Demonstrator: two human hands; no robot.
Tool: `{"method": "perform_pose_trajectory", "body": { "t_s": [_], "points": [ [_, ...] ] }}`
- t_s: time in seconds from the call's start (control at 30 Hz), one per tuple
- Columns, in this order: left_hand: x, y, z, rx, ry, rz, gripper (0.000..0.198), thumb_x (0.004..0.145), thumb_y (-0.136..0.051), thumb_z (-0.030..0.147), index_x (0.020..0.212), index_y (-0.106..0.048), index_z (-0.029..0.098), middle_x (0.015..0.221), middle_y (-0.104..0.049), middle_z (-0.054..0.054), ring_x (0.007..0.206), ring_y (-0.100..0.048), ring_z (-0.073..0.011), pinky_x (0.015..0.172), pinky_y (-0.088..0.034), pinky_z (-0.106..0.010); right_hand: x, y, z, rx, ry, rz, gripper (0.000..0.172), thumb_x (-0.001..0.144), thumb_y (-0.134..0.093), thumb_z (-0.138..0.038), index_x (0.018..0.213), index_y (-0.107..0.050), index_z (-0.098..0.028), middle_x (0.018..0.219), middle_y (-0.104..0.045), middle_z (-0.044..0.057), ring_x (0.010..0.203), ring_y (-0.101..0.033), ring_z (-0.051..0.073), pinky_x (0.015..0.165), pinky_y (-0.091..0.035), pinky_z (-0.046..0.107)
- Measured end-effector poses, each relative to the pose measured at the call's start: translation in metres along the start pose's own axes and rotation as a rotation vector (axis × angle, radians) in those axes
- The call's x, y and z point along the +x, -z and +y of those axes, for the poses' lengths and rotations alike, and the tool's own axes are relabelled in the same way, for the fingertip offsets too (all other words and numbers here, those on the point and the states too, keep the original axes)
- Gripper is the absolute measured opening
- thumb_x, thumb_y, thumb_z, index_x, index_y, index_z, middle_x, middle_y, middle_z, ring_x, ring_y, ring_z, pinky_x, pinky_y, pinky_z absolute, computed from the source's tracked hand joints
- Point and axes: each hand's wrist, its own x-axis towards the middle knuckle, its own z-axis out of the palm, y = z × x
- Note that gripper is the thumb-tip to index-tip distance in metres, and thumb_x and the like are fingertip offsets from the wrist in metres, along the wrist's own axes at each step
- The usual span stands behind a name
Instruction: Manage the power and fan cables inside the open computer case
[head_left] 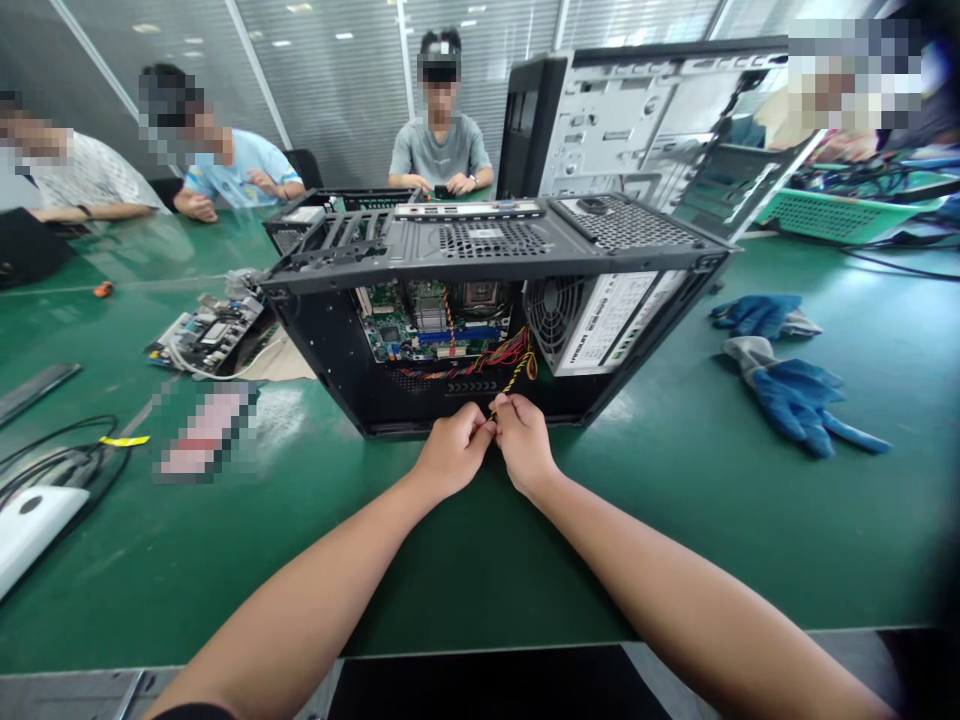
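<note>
An opened black computer case point(330, 375) lies in front of me on the green table. Inside it are a motherboard point(431, 315) and a power supply point(611, 320) with a fan grille and white label. A bundle of coloured cables point(495, 352) runs from the power supply along the case floor. At the case's near edge, my left hand point(456, 447) and my right hand point(523, 437) meet, fingers closed in a pinch on a yellow-and-black twisted cable point(516, 378). The cable's end is hidden between my fingers.
Blue-grey gloves point(795, 395) lie to the right, a green basket point(847, 215) of cables beyond. A second case point(536, 125) stands behind. Left are a circuit board point(210, 335), a pixelated pink object point(206, 430) and black cables point(67, 450). Several people sit around the table.
</note>
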Motion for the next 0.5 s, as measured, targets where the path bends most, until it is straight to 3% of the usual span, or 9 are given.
{"method": "perform_pose_trajectory", "body": {
  "t_s": [0.23, 0.5],
  "points": [
    [0.0017, 0.0004, -0.0002, 0.044, 0.01, -0.024, 0.016, 0.091, -0.052, 0.025, 0.076, -0.051, 0.02, 0.068, -0.06, 0.003, 0.062, -0.054, -0.0118, 0.061, -0.035, -0.024, 0.0011, 0.0007, 0.0026, -0.069, 0.057, 0.061, 0.03, 0.087, -0.052, -0.049, 0.073, -0.057, -0.022, 0.062, -0.056, 0.001, 0.063, -0.053, 0.019, 0.058, -0.041, 0.031],
    [0.002, 0.0007, 0.0006, 0.07, 0.002, -0.017, 0.015, 0.094, -0.049, 0.028, 0.081, -0.053, 0.021, 0.07, -0.06, 0.003, 0.065, -0.056, -0.0136, 0.062, -0.035, -0.025, 0.001, -0.0023, 0.0012, -0.08, 0.04, 0.104, 0.026, 0.084, -0.053, -0.043, 0.068, -0.055, -0.023, 0.066, -0.056, 0.001, 0.065, -0.049, 0.018, 0.061, -0.04, 0.031]
  ]
}}
